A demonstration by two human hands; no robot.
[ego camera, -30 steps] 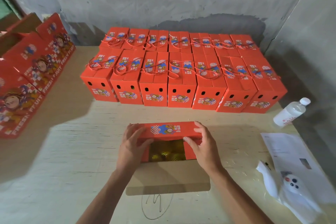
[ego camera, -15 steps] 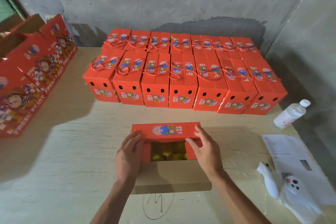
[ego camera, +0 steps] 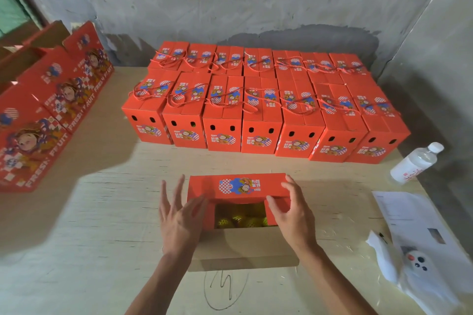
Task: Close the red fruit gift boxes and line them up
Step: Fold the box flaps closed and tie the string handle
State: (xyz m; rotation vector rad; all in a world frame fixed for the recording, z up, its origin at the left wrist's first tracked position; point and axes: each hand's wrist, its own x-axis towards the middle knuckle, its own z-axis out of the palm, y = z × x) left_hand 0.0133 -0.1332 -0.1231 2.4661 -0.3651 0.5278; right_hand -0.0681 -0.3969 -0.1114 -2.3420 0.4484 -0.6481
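One red gift box (ego camera: 238, 185) stands open in front of me on the wooden table (ego camera: 89, 238). Its far flap is folded down over the top, while its brown near flap (ego camera: 245, 248) lies open towards me. Yellow-green fruit (ego camera: 240, 218) shows in the gap. My left hand (ego camera: 179, 222) is at the box's left end with fingers straight and spread, its thumb on the left side flap. My right hand (ego camera: 291, 217) rests over the right end, thumb on the right side flap, fingers on the far flap's corner. Two rows of closed red boxes (ego camera: 261, 135) with rope handles stand behind.
More red boxes (ego camera: 38, 123), some with open tops, stand along the table's left edge. A clear bottle (ego camera: 414, 163) lies at the right, with a paper sheet (ego camera: 404, 210) and a white bag holding a small device (ego camera: 414, 266) nearer me. Grey walls close the back and right.
My left hand has lifted off the left flap and spread its fingers. My right hand stays at the right end, shifted slightly. The far flap remains folded down.
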